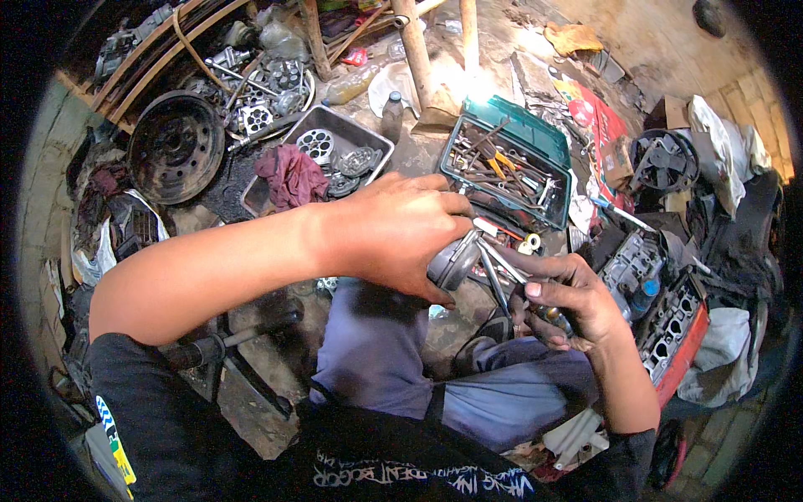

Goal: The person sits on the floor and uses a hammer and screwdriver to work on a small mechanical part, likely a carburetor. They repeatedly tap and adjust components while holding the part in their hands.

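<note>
My left hand, closed, grips a round grey metal part above my lap. Its fingers wrap over the far side, and the thumb is at the near side. My right hand pinches a slim metal tool that looks like pliers, with two thin legs spread apart. The tool's narrow end touches the rim of the metal part. Exactly where the tip sits on it is too small to tell. Just beyond my hands, a teal toolbox lies open, full of hand tools.
A grey tray at the back left holds metal parts and a maroon cloth. Left of it lies a black wheel rim. A dark bottle stands beyond the tray. Engine castings lie on the right.
</note>
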The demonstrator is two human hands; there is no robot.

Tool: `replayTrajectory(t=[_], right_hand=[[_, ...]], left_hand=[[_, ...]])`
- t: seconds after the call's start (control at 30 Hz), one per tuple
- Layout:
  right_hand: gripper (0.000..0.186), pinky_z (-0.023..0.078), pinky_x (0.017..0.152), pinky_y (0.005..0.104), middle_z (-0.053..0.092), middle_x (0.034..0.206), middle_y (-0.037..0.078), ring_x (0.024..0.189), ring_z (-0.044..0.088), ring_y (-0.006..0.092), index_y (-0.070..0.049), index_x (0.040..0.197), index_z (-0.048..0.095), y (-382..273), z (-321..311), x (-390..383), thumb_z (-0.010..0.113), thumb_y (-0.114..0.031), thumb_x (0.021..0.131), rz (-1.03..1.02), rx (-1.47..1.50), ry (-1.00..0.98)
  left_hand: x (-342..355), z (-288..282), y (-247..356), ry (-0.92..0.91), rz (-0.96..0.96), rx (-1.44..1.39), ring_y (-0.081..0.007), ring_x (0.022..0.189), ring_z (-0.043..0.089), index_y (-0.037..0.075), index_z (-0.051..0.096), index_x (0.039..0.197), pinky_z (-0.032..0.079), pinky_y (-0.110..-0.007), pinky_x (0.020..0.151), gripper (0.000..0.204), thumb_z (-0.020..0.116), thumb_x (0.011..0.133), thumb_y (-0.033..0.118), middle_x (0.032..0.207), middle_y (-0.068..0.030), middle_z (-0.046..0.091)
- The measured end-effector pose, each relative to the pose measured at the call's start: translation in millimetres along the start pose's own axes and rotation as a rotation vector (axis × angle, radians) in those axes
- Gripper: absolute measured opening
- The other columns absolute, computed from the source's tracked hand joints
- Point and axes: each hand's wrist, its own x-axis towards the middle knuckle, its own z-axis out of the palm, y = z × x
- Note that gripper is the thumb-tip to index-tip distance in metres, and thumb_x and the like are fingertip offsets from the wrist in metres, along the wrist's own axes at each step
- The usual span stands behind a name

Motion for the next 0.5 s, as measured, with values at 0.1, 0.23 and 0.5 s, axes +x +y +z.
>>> replayTrajectory(t=[0.1,0.23,0.5], right_hand=[[0.049,0.034,0.032,0.0236,0.069,0.074,0.013,0.037,0.047,0.0097,-0.001,0.140,0.058,-8,-4,4,0.064,-0.013,0.093,0.094,0.056,0.000],[0.043,0.033,0.035,0.0238,0.063,0.063,0.008,0.037,0.045,0.0090,-0.001,0.134,0.063,-18,3,5,0.066,-0.010,0.093,0.090,-0.109,0.076],[0.033,0.036,0.047,0.0248,0.057,0.061,-0.002,0.050,0.045,0.0050,-0.005,0.129,0.069,-34,7,4,0.065,-0.010,0.096,0.058,-0.427,0.098]], left_hand=[[1,6,-4,0.092,0.056,0.007,-0.0333,0.115,0.060,0.005,0.067,0.118,0.054,-0.045,0.093,0.070,0.087,0.063,0.045,0.122,-0.0104,0.067],[-3,8,-7,0.124,0.102,0.056,-0.0311,0.111,0.062,0.004,0.067,0.115,0.057,-0.045,0.085,0.075,0.089,0.057,0.047,0.115,-0.0074,0.069],[0,4,-8,0.067,0.095,0.059,-0.0321,0.113,0.061,0.003,0.067,0.116,0.055,-0.044,0.089,0.079,0.089,0.054,0.047,0.117,-0.0068,0.068]])
